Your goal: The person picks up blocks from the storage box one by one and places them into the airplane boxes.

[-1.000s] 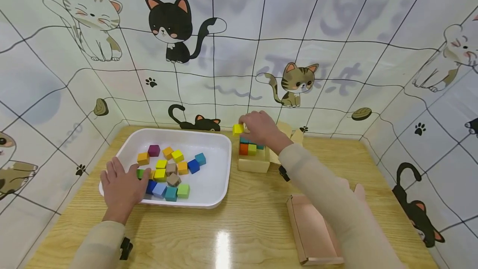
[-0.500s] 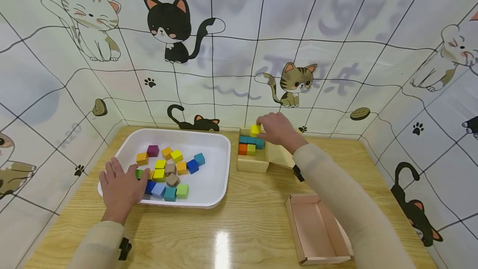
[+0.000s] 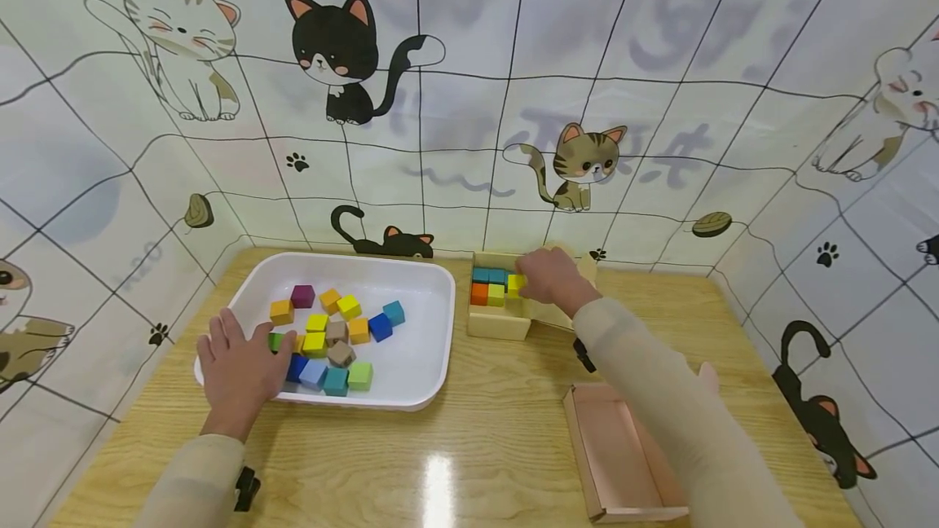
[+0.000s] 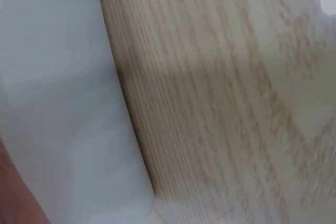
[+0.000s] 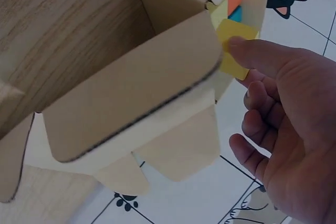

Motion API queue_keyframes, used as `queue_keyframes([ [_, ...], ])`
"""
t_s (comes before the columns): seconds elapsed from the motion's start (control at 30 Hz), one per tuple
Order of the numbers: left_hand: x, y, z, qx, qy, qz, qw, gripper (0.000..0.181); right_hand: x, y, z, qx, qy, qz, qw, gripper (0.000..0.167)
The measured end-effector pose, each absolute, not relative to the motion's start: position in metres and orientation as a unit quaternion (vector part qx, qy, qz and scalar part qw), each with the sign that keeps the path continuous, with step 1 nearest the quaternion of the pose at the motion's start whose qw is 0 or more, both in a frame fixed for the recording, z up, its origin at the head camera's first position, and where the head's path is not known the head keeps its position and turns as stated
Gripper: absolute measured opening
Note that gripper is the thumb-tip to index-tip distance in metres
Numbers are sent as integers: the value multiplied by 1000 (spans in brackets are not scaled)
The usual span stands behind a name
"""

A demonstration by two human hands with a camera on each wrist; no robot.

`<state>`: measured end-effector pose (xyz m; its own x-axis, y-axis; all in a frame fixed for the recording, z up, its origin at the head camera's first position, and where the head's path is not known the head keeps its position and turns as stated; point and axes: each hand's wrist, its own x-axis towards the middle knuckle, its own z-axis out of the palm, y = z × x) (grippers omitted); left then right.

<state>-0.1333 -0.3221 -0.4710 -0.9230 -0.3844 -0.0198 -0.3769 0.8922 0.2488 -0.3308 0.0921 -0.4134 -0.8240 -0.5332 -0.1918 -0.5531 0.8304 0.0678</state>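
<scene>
At the small cardboard box (image 3: 499, 326), my right hand (image 3: 553, 277) pinches a yellow cube (image 3: 515, 285). The cube sits just over the box's row of blue, orange and light-green cubes, beside the light-green one. In the right wrist view the thumb lies on the yellow cube (image 5: 233, 71), whose far side is hidden, and the other fingers curl loosely. My left hand (image 3: 242, 369) rests at the left front of the white tray (image 3: 414, 365), fingers spread, partly covering a green cube (image 3: 275, 341). The left wrist view shows mostly the tray's outer wall (image 4: 63, 103).
Loose cubes of several colours, among them a purple one (image 3: 302, 296) and a wooden one (image 3: 341, 354), lie in the tray. An open shallow cardboard box (image 3: 616, 455) stands at the front right under my right forearm. A cat-patterned cloth (image 3: 469, 104) hangs behind the table.
My right hand has carried the yellow cube rightward from the box's left rim, then down to the front right of the cubes in the box. The left hand stays where it was.
</scene>
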Motion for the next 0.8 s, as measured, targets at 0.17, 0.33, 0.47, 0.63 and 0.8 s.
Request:
queue_keyframes([
  [0.17, -134, -322, -472, 198, -972, -123, 15, 70, -332, 92, -424, -272, 957, 53, 86, 22],
  [0.33, -134, -322, -474, 198, -973, -119, 17, 71, -335, 88, -436, -271, 957, 58, 87, 21],
  [0.47, -134, -321, -473, 198, -972, -124, 16, 69, -338, 82, -443, -264, 958, 72, 84, 17],
  [0.63, -135, -322, -474, 198, -972, -121, 16, 68, -341, 78, -447, -264, 958, 90, 73, 18],
  [0.8, -136, -324, -476, 201, -972, -119, 17, 69, -343, 77, -450, -269, 956, 95, 65, 21],
])
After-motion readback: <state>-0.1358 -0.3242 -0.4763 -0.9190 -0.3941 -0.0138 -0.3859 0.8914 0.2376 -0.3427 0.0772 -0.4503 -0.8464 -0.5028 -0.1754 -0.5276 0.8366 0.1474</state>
